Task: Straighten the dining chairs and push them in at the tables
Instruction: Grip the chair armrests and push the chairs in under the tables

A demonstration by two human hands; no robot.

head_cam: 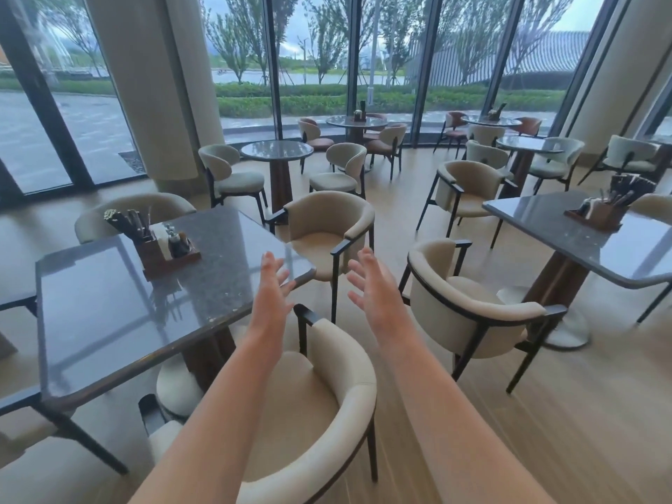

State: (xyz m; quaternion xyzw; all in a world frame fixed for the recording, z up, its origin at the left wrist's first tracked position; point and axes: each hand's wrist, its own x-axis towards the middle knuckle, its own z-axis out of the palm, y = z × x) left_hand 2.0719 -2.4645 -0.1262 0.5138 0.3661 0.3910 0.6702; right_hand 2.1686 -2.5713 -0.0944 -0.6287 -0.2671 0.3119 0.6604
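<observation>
- The dark square bench (109, 303) stands on the left; two cream chairs sit at its right side.
- The far chair (327, 227) lies straight ahead of both hands, angled off the bench corner.
- The near chair (327, 412) sits below the forearms.
- The left hand (271, 285) and right hand (367, 281) are both spread open, holding nothing; the right looks slightly nearer the far chair's armrest.

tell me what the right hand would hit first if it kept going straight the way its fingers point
Probably the cream armchair at the dark table's far corner. The open right hand points toward its armrest, though depth is unclear.
</observation>
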